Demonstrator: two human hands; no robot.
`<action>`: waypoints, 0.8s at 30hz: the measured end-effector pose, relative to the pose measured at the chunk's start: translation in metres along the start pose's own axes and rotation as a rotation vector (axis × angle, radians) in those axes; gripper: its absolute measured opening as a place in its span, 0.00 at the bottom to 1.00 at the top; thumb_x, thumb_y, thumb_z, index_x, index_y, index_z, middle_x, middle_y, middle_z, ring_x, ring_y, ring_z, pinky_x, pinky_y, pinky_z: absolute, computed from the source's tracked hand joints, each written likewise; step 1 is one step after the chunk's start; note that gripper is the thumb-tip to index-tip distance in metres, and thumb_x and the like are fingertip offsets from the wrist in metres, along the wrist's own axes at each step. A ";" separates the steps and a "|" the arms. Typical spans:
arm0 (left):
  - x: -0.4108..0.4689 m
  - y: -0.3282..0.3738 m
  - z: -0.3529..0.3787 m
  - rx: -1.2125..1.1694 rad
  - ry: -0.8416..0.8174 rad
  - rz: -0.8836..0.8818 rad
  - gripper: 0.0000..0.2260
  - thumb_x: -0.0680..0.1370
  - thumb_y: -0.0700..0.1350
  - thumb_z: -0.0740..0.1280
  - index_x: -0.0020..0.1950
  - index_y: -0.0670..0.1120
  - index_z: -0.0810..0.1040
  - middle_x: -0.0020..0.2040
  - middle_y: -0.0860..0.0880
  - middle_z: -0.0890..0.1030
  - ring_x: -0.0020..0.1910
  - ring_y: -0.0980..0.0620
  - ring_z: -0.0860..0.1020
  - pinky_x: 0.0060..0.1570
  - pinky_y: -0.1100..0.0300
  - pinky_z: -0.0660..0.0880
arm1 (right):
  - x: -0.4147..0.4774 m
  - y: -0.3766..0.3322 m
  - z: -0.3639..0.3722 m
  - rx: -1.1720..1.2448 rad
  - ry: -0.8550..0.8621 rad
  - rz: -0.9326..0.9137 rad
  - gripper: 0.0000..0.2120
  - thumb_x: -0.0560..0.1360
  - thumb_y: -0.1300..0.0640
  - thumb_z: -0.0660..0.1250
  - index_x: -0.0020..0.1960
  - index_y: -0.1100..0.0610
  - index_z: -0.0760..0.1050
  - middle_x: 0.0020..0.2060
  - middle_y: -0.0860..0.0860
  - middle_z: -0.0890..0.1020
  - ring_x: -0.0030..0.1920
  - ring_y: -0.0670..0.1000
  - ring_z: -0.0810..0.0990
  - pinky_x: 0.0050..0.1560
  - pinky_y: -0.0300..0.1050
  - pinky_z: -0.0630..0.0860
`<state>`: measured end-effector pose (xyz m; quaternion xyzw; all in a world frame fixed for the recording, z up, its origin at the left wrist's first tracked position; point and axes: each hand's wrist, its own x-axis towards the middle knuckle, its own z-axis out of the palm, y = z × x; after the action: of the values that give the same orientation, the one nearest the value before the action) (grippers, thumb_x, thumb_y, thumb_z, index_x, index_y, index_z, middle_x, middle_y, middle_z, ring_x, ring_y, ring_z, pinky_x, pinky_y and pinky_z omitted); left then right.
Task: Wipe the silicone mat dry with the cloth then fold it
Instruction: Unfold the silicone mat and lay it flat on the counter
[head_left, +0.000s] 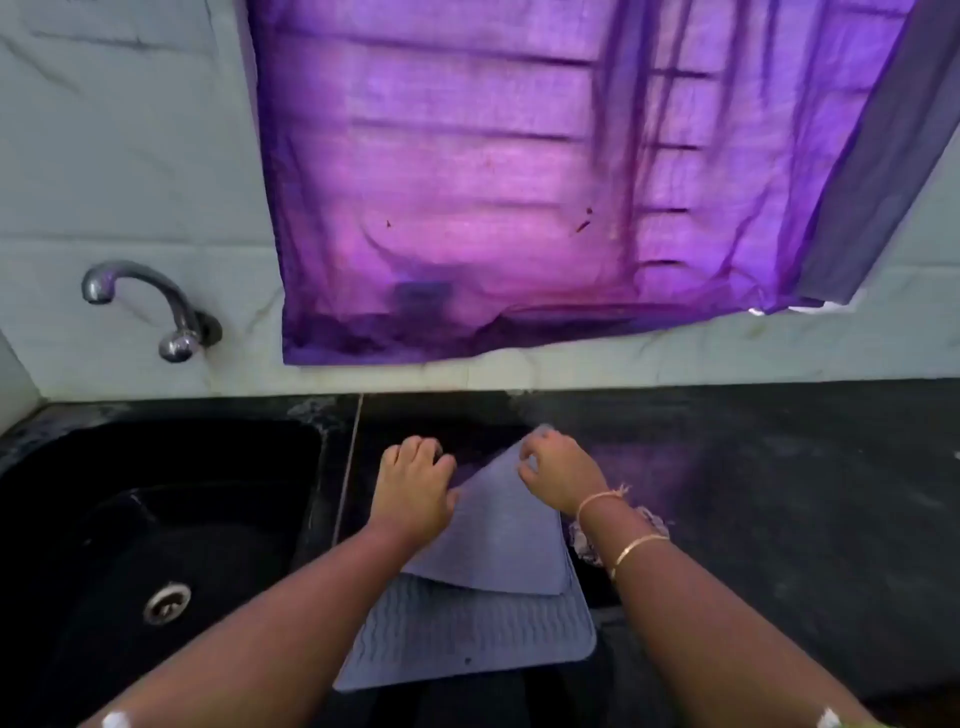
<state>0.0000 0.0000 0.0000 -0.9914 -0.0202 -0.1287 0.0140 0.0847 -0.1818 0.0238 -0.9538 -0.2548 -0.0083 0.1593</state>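
Observation:
A grey-blue silicone mat (467, 634) lies on the black counter, its ridged side up at the near end. Its far part is folded over toward me as a smooth flap (498, 530). My left hand (415, 483) rests on the flap's left edge with its fingers curled over the far side. At the flap's far corner, my right hand (558, 473) pinches the mat between thumb and fingers. A crumpled pale cloth (584, 545) lies on the counter beside the mat, mostly hidden under my right wrist.
A black sink (156, 519) with a metal drain (166, 603) is on the left, directly beside the mat. A chrome tap (135, 296) sticks out of the tiled wall above it. A purple curtain (493, 208) hangs behind. The black counter (779, 493) extends right.

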 end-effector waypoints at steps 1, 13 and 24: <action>-0.008 0.004 0.008 0.000 -0.070 -0.026 0.17 0.76 0.57 0.60 0.61 0.52 0.75 0.61 0.50 0.73 0.62 0.47 0.68 0.57 0.53 0.64 | -0.005 0.007 0.009 -0.012 -0.085 0.056 0.12 0.76 0.54 0.61 0.55 0.58 0.75 0.55 0.59 0.77 0.58 0.60 0.74 0.56 0.49 0.72; -0.026 0.038 0.074 -0.299 -0.359 -0.089 0.16 0.77 0.52 0.64 0.63 0.50 0.75 0.62 0.50 0.75 0.62 0.49 0.71 0.61 0.56 0.67 | -0.035 0.036 0.073 0.036 -0.216 0.383 0.19 0.75 0.51 0.63 0.59 0.62 0.68 0.56 0.63 0.75 0.57 0.62 0.75 0.53 0.51 0.73; -0.020 0.047 0.082 -0.238 -0.381 -0.095 0.27 0.71 0.69 0.60 0.60 0.51 0.74 0.58 0.52 0.75 0.57 0.51 0.72 0.56 0.55 0.69 | -0.009 0.040 0.076 0.127 -0.216 0.470 0.20 0.73 0.58 0.65 0.63 0.60 0.67 0.59 0.63 0.73 0.59 0.63 0.74 0.56 0.52 0.74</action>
<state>0.0036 -0.0449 -0.0856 -0.9904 -0.0537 0.0590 -0.1133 0.0912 -0.1959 -0.0615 -0.9702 -0.0417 0.1469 0.1882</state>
